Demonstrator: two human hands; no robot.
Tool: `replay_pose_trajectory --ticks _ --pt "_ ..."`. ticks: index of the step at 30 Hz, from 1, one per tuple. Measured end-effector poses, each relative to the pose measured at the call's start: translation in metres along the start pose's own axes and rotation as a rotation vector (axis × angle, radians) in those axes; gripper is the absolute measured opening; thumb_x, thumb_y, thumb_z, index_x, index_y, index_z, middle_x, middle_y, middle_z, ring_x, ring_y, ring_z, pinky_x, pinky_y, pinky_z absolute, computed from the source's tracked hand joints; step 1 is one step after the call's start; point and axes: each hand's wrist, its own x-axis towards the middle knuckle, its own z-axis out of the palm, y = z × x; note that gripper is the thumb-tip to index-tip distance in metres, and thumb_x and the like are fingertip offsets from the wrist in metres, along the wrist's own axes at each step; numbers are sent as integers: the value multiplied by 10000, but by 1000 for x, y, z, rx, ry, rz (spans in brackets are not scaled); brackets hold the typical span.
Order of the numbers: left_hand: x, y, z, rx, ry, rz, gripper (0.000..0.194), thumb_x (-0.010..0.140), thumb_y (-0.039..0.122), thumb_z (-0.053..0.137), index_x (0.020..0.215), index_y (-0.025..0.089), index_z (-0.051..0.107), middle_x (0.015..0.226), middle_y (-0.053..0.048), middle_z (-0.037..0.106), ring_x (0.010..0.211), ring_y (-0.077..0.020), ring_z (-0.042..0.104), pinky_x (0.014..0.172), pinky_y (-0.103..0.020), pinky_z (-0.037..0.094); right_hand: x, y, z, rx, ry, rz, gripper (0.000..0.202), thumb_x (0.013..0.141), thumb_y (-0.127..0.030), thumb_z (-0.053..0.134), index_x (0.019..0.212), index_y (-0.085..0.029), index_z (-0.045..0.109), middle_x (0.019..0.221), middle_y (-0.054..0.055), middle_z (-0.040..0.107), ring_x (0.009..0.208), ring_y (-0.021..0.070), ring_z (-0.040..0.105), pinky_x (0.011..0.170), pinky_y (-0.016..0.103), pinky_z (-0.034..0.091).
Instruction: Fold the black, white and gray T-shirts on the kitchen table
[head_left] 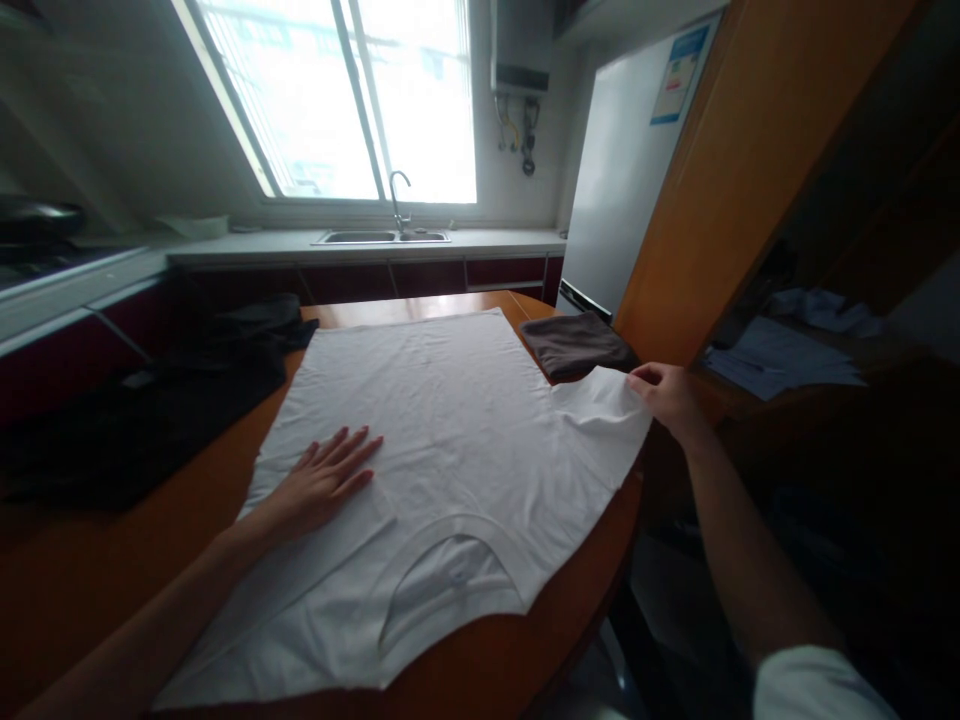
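A white T-shirt (442,420) lies spread over the wooden table (585,570), its round neckline towards me and its hem at the far side. My left hand (330,475) rests flat on the shirt's left part, fingers stretched out. At the right, my right hand (666,395) pinches the corner of the sleeve between thumb and fingers, and the sleeve is raised slightly at that corner. Creases run across the sleeve and around the shoulder. The shirt's left sleeve is partly hidden under my left forearm.
A folded dark brown cloth (577,343) lies beyond the right sleeve. Dark clothing (217,385) is heaped on the left. Behind the table are a counter with a sink (360,238), a faucet (397,200) and a fridge (630,170). Papers (787,355) lie farther right.
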Motion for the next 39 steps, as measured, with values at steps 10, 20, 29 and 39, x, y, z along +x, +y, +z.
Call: replay_pose_trajectory --ticks 10,20,29,39 --pt "1 2 0 -18 6 2 573 1044 520 292 1582 330 347 1663 -30 253 1542 -349 202 1199 -597 225 -23 -72 60 327 -663 -139 436 833 -580 675 881 -155 759 797 75 736 719 175 656 623 263 479" --pt "-2 21 -34 -140 111 89 624 1007 604 407 1552 301 430 1632 -79 357 1513 -364 289 1172 -573 335 41 -27 109 75 -500 -213 163 813 -231 640 862 -136 763 847 84 768 754 186 670 682 263 490" --pt "15 173 -91 -285 -27 555 322 1023 322 554 1326 277 654 1253 -65 696 1090 -200 675 963 -301 509 67 -27 168 -288 -742 -325 120 830 -222 704 829 -136 789 793 64 767 684 150 641 591 220 411" --pt "62 202 -54 54 171 765 93 948 156 610 867 175 652 878 -46 621 810 -179 585 726 -310 484 68 14 161 -187 -786 -435 273 856 -361 607 756 -140 733 655 2 656 618 130 503 568 241 339"
